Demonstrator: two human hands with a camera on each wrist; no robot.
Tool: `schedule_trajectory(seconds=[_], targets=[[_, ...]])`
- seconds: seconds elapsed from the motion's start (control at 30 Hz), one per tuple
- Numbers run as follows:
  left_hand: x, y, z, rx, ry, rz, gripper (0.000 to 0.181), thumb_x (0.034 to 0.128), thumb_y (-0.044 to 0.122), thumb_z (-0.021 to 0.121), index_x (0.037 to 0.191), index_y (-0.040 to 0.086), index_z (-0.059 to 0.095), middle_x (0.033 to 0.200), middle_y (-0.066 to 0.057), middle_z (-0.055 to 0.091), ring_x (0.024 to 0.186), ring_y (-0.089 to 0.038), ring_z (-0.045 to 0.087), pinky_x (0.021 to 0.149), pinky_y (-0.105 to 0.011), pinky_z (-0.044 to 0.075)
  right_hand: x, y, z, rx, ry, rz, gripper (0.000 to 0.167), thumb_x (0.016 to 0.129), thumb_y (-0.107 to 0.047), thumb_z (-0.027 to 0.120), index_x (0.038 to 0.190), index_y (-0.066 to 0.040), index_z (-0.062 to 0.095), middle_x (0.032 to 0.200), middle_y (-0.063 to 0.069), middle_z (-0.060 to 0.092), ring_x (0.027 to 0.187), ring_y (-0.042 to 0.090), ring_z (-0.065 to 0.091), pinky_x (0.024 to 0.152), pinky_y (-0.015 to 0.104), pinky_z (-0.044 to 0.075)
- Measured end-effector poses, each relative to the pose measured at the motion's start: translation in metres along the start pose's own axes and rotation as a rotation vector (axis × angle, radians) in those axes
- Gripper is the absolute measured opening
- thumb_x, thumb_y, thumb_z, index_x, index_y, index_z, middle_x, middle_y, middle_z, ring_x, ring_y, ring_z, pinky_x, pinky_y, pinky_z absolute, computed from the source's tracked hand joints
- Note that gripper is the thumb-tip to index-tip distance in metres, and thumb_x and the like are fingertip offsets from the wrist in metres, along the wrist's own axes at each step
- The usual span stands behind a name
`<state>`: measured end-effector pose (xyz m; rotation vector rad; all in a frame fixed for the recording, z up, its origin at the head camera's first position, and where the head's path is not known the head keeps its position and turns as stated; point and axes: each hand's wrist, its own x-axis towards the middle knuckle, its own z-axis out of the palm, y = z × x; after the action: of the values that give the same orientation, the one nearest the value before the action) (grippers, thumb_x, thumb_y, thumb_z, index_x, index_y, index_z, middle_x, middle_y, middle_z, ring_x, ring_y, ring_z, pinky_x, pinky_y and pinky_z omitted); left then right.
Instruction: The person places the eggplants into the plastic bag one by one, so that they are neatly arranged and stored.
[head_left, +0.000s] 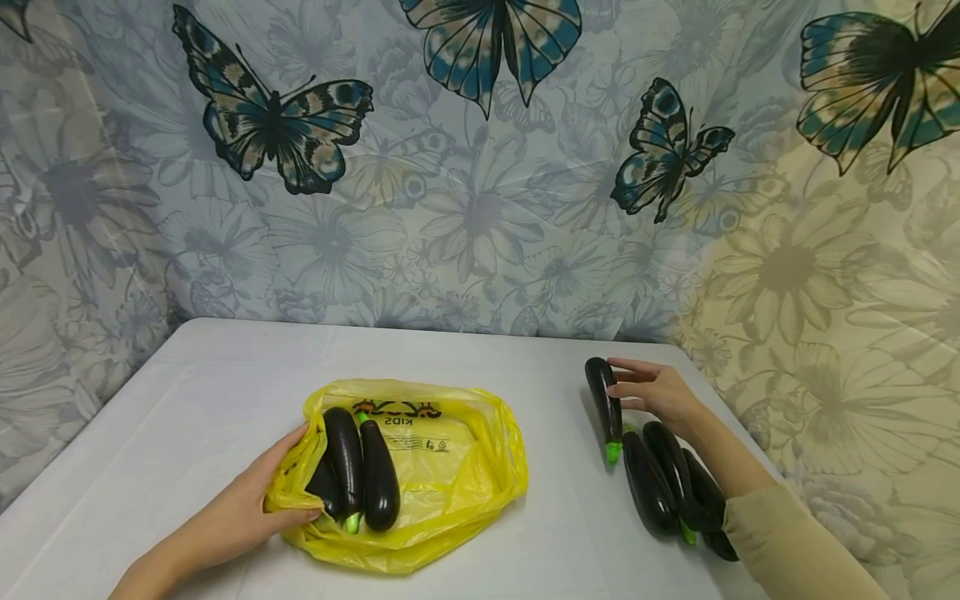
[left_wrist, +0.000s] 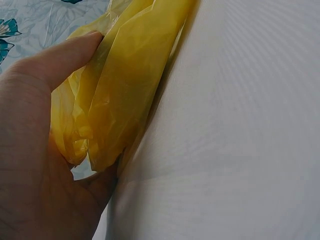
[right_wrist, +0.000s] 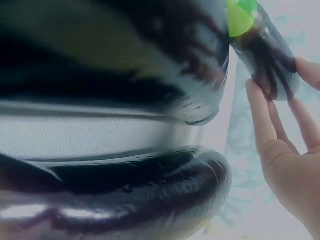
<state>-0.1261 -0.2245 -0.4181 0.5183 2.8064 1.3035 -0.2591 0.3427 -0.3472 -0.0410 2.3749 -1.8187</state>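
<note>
A yellow plastic bag [head_left: 465, 508] lies with its mouth open on the white table, several dark eggplants [head_left: 381, 487] inside it. My left hand [head_left: 232, 512] grips the bag's left side; the left wrist view shows the thumb [left_wrist: 75, 57] against the yellow plastic [left_wrist: 127, 95], the other fingers partly hidden. Over at the right, my right hand [head_left: 660, 392] holds an eggplant [head_left: 602, 396] between thumb and fingers, its green stem end toward me. In the right wrist view, fingertips touch both sides of that eggplant [right_wrist: 267, 60].
Several more eggplants [head_left: 651, 492] lie bunched under my right forearm, near the right edge of the white table [head_left: 240, 358]. Behind the table hangs a cloth [head_left: 480, 250] printed with butterflies and flowers.
</note>
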Motion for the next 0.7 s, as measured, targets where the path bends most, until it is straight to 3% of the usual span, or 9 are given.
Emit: schedule_trajectory(seconds=[0.7], targets=[[0.001,0.001,0.000,0.006,-0.007,-0.010,0.101,0.0821,0.048,0.077,0.158,0.017,0.018,0.154,-0.025,0.027,0.136,-0.049,0.028,0.102,-0.070,0.027,-0.016,-0.010,0.018,0.028,0.006,-0.055,0.073,0.084,-0.007,0.078,0.147,0.000,0.043,0.142,0.031,0.043,0.101,0.018,0.067,0.085,0.032,0.055]])
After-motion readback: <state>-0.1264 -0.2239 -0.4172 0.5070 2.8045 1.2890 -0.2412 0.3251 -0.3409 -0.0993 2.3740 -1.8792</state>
